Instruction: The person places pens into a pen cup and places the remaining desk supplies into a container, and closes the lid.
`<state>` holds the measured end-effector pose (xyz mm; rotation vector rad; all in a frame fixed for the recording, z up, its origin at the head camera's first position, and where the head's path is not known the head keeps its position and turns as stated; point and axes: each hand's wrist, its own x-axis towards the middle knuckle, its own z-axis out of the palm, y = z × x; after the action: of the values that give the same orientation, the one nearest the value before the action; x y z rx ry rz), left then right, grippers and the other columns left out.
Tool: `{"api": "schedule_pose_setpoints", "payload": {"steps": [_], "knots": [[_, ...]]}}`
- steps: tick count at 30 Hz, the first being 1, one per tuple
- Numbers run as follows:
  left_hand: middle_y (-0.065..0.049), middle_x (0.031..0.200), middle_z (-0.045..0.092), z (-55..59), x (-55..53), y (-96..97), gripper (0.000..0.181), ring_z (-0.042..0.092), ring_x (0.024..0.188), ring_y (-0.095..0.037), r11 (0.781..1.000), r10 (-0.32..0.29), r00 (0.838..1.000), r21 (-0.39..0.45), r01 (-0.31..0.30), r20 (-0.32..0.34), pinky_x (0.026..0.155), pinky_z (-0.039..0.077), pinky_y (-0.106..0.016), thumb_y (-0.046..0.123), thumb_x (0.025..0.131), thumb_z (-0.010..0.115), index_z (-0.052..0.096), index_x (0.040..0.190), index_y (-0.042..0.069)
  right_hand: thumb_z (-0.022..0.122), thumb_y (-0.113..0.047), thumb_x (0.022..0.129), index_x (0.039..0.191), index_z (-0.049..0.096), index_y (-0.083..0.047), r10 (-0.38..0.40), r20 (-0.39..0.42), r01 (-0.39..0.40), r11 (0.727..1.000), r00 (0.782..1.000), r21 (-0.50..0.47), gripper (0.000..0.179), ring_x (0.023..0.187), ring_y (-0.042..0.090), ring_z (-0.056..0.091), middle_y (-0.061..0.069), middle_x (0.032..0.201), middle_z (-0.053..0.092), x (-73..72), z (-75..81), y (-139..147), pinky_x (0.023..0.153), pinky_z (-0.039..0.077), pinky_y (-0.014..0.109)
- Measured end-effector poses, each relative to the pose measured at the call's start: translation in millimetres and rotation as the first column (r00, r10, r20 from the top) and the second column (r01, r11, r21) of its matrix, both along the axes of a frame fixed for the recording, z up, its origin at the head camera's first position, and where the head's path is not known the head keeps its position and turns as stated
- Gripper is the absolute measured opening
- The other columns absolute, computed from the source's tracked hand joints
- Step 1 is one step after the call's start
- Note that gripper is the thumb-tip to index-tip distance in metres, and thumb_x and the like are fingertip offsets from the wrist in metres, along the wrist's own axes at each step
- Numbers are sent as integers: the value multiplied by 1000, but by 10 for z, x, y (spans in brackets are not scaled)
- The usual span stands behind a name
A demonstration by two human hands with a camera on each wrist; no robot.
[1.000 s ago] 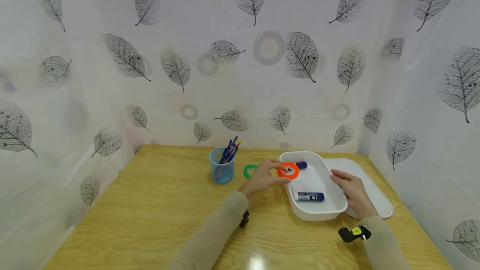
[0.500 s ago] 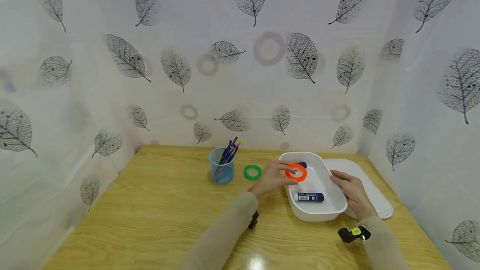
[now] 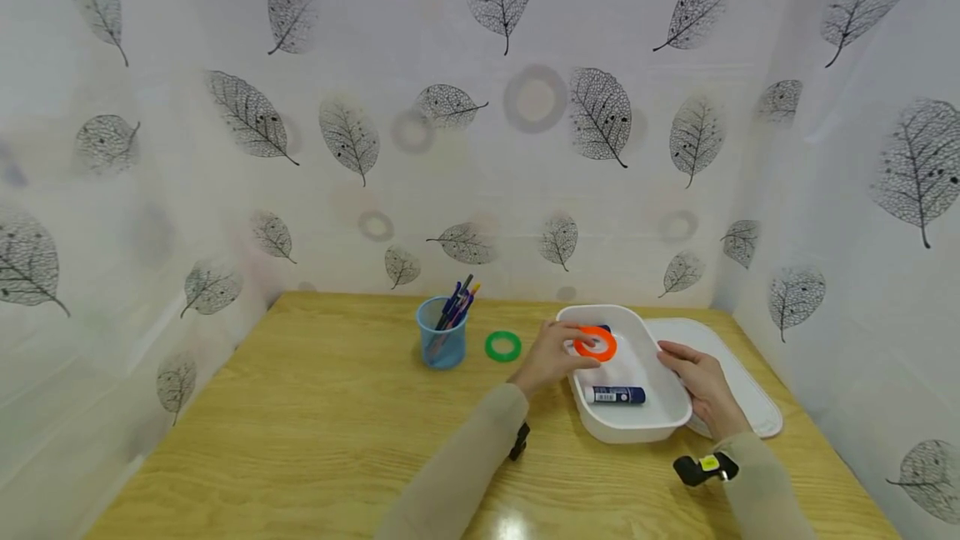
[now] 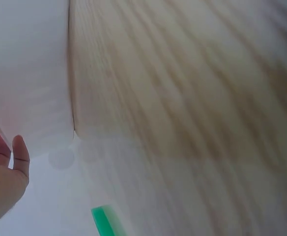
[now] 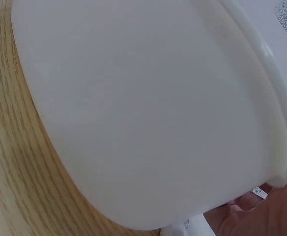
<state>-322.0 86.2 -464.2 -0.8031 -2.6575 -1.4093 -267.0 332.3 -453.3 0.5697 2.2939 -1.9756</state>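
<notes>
A roll of orange tape [image 3: 609,350] is pinched between the thumb and fingers of my left hand [image 3: 549,358]. Both are over the left part of a white plastic container [image 3: 641,361]. Inside the container lies a glue stick [image 3: 617,395] with a dark blue cap; behind the tape, the dark end of a second stick [image 3: 604,328] shows, mostly hidden. On the container's right rim, my right hand [image 3: 707,390] grips with fingers on top. The right wrist view is filled by the container's outer wall [image 5: 133,113].
Left of the container, a green tape roll [image 3: 503,347] lies flat on the wooden table [image 3: 322,423]. A blue mesh cup [image 3: 442,348] holding several pens [image 3: 459,305] stands further left. A white lid [image 3: 738,373] lies partly under the container's right side.
My left hand has moved right with the orange tape, from the container's left rim to over its inside. The green tape has come fully into sight. My right hand keeps its hold.
</notes>
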Motion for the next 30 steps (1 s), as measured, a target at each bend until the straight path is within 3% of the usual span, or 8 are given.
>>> {"api": "schedule_pose_setpoints", "payload": {"steps": [5, 10, 13, 20, 26, 30], "knots": [[17, 126, 63, 13, 8, 22, 26, 42, 118, -10, 1000, 14, 999, 0, -14, 30, 103, 39, -30, 32, 74, 87, 76, 97, 26, 61, -23, 98, 149, 38, -4, -2, 5, 2, 1000, 1000, 8, 60, 131, 25, 46, 19, 155, 36, -11, -10, -3, 96, 52, 27], [5, 134, 61, -5, -16, 29, 38, 40, 124, -15, 1000, 2, 999, 0, -2, 35, 107, 37, -34, 29, 73, 88, 76, 108, 20, 59, -24, 99, 150, 37, -4, 2, 14, -2, 1000, 1000, 6, 59, 135, 28, 42, 20, 156, 33, -13, -11, -11, 100, 50, 31], [2, 134, 59, -25, -39, 25, 41, 39, 126, -17, 999, -9, 998, 33, 7, 65, 109, 36, -38, 26, 73, 87, 75, 112, 18, 58, -24, 99, 150, 37, -4, 1, 15, -1, 1000, 1000, 10, 59, 137, 30, 40, 20, 157, 32, -8, 2, -26, 97, 52, 28], [6, 130, 63, -81, -87, -24, 35, 44, 120, -11, 989, -46, 996, 143, 34, 78, 108, 36, -37, 22, 76, 86, 76, 109, 19, 58, -24, 99, 150, 38, -5, -1, 15, 1, 1000, 1000, 13, 58, 136, 30, 42, 20, 156, 34, -2, 26, -31, 107, 45, 37], [-1, 126, 67, -42, -53, -89, 29, 56, 119, -9, 960, -72, 990, 278, 36, 118, 110, 39, -40, 16, 78, 83, 75, 105, 23, 58, -23, 99, 149, 38, -4, -5, 13, 4, 1000, 1000, 13, 57, 135, 30, 43, 20, 155, 34, 1, 6, -17, 96, 52, 28], [5, 120, 68, 28, 12, -119, 26, 58, 117, -14, 958, -33, 990, 288, -9, 141, 103, 44, -38, 18, 78, 83, 75, 102, 23, 60, -24, 98, 149, 38, -4, 1, 8, -1, 1000, 1000, 3, 59, 134, 30, 43, 21, 156, 32, -1, -12, 5, 82, 55, 19]]}}
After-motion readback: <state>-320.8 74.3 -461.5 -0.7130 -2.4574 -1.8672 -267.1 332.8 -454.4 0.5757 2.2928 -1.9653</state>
